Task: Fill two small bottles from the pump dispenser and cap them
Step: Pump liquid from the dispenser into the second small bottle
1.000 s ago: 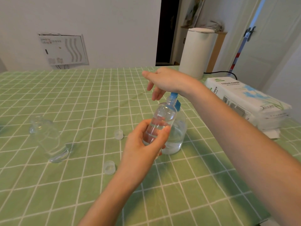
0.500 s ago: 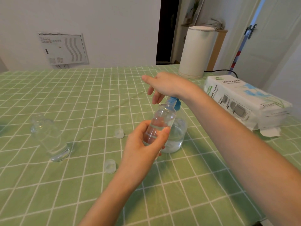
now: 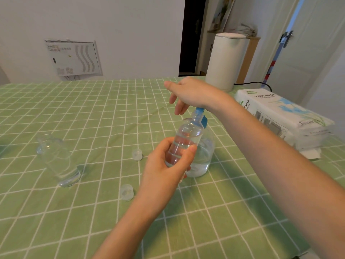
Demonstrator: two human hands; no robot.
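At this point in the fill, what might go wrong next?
1. The left hand holds the small bottle tilted, with its narrow mouth up at the blue nozzle. A slight slip could send liquid onto the tablecloth.
2. The right hand presses the pump from above, and nothing else steadies the dispenser. It might tip or slide.

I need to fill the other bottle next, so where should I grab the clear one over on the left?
Probably take the clear bottle round its straight-sided middle, coming in from the side nearest you; it seems to stand upright with its open neck on top, which should stay clear for filling.
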